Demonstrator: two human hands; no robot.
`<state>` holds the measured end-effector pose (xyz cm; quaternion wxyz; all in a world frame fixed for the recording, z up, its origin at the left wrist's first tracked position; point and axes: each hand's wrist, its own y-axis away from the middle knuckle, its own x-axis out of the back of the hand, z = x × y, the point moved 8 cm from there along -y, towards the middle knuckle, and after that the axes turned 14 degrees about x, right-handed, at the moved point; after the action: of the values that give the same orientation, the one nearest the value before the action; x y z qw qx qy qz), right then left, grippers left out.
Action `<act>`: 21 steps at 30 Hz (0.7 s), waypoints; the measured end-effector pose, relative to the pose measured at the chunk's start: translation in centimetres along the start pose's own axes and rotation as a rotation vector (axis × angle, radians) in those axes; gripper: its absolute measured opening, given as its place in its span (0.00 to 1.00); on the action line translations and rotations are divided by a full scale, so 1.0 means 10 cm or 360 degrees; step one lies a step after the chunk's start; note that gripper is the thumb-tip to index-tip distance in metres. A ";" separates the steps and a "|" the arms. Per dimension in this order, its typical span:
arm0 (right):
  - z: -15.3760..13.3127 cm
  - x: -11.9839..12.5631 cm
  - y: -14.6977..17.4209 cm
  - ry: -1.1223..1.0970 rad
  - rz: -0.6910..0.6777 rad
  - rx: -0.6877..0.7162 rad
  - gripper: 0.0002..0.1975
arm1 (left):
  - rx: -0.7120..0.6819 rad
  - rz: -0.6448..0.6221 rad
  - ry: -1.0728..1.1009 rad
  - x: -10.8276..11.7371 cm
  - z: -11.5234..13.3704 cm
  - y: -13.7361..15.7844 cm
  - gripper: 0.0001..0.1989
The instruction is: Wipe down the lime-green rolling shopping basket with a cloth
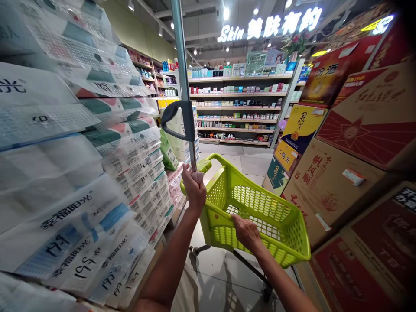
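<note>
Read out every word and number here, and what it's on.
"Skin 美肤有约": lit sign
"幸福阳光": white packs, lower left
"19.9": handwritten, same packs
"二锅头": orange box
"帆风顺": brown carton
"汾酒": red box
Too small, blurred or partial: other packs, cartons, shelf products, right sign

Here we are, bare left forearm (175,249) and bare right forearm (281,271), slim, tapering into an ungloved left hand (194,188) and right hand (246,232). Down low, we spot pale beige cloth (186,284), softly creased; which garment, we can't tell.
</note>
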<state>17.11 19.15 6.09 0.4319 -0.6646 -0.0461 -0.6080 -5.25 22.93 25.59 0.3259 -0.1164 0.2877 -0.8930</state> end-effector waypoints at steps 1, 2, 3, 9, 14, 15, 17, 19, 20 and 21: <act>0.00 0.00 -0.01 0.0010 0.0010 -0.0008 0.23 | -0.0024 -0.0009 0.0007 0.02 0.04 -0.09 0.38; 0.00 0.01 -0.01 0.0017 0.0019 -0.0011 0.23 | -0.0025 -0.0006 -0.0011 0.04 0.05 -0.15 0.37; 0.00 0.01 -0.02 0.0022 0.0024 -0.0009 0.23 | 0.0004 -0.0008 -0.0049 0.06 0.03 -0.17 0.36; 0.06 0.00 0.00 0.0002 -0.0005 0.0035 0.23 | 0.0326 -0.0218 -0.0600 0.02 -0.46 0.21 0.17; 0.16 0.08 0.09 -0.0031 -0.0018 0.0020 0.20 | 0.0138 -0.0202 -0.0638 0.06 -0.53 0.42 0.22; 0.18 0.10 0.11 -0.0043 -0.0025 0.0005 0.19 | 0.0118 -0.0268 -0.0567 0.04 -0.53 0.42 0.22; 0.22 0.15 0.15 -0.0071 -0.0031 -0.0045 0.18 | 0.0085 -0.0422 -0.0439 0.00 -0.54 0.44 0.22; 0.24 0.21 0.20 -0.0095 -0.0026 -0.0097 0.16 | 0.0062 -0.0474 -0.0339 0.00 -0.57 0.55 0.23; 0.25 0.24 0.23 -0.0098 -0.0022 -0.0124 0.16 | 0.0056 -0.0440 -0.0292 0.02 -0.59 0.65 0.24; 0.25 0.27 0.25 -0.0095 -0.0023 -0.0155 0.17 | 0.0056 -0.0384 -0.0241 0.05 -0.63 0.79 0.25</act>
<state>21.25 17.91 7.37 0.3930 -0.7024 -0.0341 -0.5924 -4.08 20.42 15.86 0.2390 -0.2116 0.2307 -0.9192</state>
